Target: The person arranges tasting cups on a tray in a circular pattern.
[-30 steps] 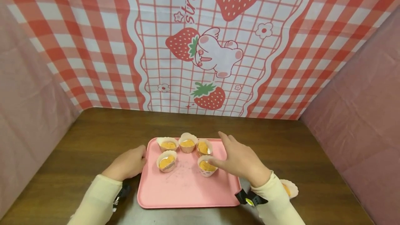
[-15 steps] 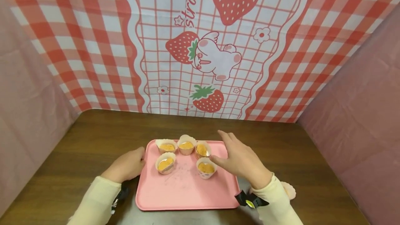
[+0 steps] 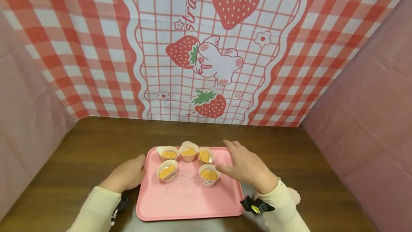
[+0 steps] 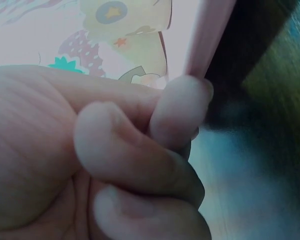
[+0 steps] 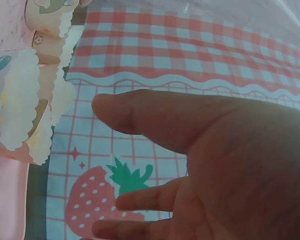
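A pink tray (image 3: pixel 190 203) lies on the table, its near half bare. Several paper cupcake cups stand on it, each with a yellow-orange filling; the front right cup (image 3: pixel 209 175) and front left cup (image 3: pixel 167 171) sit nearest me. My left hand (image 3: pixel 125 174) is at the tray's left edge, and in the left wrist view its thumb and forefinger pinch the pink rim (image 4: pixel 200 45). Over the right side of the tray, my right hand (image 3: pixel 246 165) is spread, fingers extended and holding nothing. Its thumb points toward the front right cup.
Another pale scalloped cup (image 3: pixel 294 196) lies on the brown table (image 3: pixel 322 189), partly hidden behind my right sleeve. A strawberry-print cloth (image 3: pixel 206 46) hangs at the back of the table. Pink cloth walls (image 3: pixel 363 92) close in both sides.
The whole head view has shifted a little left and down. My right thumb, which overlapped the front right cup, now sits just right of its rim. The left hand stays at the tray's edge.
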Available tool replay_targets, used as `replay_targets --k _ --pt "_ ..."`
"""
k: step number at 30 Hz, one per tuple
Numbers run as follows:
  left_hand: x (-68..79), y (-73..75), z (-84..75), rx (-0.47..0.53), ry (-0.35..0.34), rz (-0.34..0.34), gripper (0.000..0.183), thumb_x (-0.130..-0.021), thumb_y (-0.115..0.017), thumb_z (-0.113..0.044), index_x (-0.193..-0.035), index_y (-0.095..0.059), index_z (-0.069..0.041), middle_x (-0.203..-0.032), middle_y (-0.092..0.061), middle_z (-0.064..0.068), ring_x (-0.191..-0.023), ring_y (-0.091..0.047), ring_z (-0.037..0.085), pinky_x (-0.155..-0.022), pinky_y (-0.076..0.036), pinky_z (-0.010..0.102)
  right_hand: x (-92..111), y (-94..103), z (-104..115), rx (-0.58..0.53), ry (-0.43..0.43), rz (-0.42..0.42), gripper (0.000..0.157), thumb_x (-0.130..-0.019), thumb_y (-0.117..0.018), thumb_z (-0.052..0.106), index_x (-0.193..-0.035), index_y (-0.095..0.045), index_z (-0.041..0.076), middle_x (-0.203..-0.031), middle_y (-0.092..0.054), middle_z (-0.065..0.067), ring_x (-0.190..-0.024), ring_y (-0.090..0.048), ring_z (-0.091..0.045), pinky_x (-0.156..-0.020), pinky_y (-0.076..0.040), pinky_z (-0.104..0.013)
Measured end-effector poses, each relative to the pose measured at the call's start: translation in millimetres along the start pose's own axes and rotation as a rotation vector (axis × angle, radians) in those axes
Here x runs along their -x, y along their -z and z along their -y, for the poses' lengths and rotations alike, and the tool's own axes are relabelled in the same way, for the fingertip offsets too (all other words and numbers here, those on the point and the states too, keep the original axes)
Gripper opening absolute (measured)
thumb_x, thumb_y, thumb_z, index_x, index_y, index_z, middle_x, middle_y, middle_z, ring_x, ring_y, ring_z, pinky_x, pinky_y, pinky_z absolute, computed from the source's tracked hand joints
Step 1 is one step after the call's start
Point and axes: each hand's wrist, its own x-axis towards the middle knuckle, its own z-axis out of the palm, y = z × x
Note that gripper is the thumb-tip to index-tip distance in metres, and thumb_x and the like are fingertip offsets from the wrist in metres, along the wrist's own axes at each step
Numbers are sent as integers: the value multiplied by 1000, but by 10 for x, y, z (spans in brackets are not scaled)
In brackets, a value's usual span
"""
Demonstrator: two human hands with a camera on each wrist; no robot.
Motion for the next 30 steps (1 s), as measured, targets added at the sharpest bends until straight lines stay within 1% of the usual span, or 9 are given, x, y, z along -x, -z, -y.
replay_targets --k 4,7,11,14,17,21,24,27,30 --pt "-4 -30 -6 6 -25 -15 11 -100 -58 -15 -102 -58 -4 -81 -59 6 -73 -55 21 -67 -45 41 -40 24 -65 25 7 2 79 -90 -75 49 -152 -48 10 -150 -53 -14 -131 -57 -35 -99 -50 -59" --pt "-10 -53 -9 4 -32 -21 10 -100 -58 -14 -101 -58 -4 -81 -59 6 -73 -55 21 -67 -46 41 -63 102 -159 79 5 -7 75 -90 -75 47 -150 -50 9 -146 -56 -15 -126 -61 -35 -95 -52 -58" --pt "-5 -66 10 5 -19 -24 9 -100 -57 -15 -99 -57 -6 -79 -56 5 -72 -53 21 -67 -44 41 -57 207 -292 141 -13 18 79 -88 -75 50 -149 -50 7 -144 -57 -21 -123 -63 -38 -95 -52 -58" --pt "2 -51 33 3 -22 -32 8 -100 -56 -14 -96 -56 -7 -77 -55 5 -72 -53 21 -66 -44 40 -28 250 -384 170 -19 71 83 -86 -76 53 -148 -50 4 -145 -56 -23 -124 -62 -40 -97 -51 -59" --pt "8 -20 44 0 -24 -37 8 -100 -56 -14 -96 -55 -8 -79 -56 5 -73 -53 21 -67 -44 41 13 289 -473 199 -27 147 90 -83 -78 58 -147 -51 2 -145 -55 -25 -128 -59 -42 -100 -48 -61" --pt "10 1 46 -6 -17 -34 8 -100 -56 -14 -98 -55 -7 -81 -58 6 -74 -55 21 -67 -45 42 84 323 -563 199 -49 271 97 -78 -84 53 -148 -47 -2 -148 -52 -27 -136 -51 -45 -107 -43 -61" --pt "4 -3 44 -8 -16 -34 8 -100 -57 -15 -98 -56 -7 -82 -59 6 -74 -55 21 -67 -46 42 136 314 -600 181 -67 347 100 -76 -88 47 -150 -44 -5 -149 -51 -27 -138 -49 -46 -110 -40 -60" --pt "4 -5 34 -6 -26 -37 7 -100 -57 -14 -97 -55 -8 -81 -58 5 -74 -55 20 -67 -46 42 182 293 -615 175 -84 384 102 -73 -90 47 -150 -46 -4 -147 -54 -24 -137 -50 -44 -109 -40 -60" --pt "5 -20 35 7 -38 -35 7 -99 -57 -14 -95 -54 -9 -78 -56 4 -72 -53 20 -66 -44 40 245 269 -627 167 -85 399 100 -66 -92 45 -146 -52 0 -140 -61 -19 -130 -57 -41 -105 -45 -59"
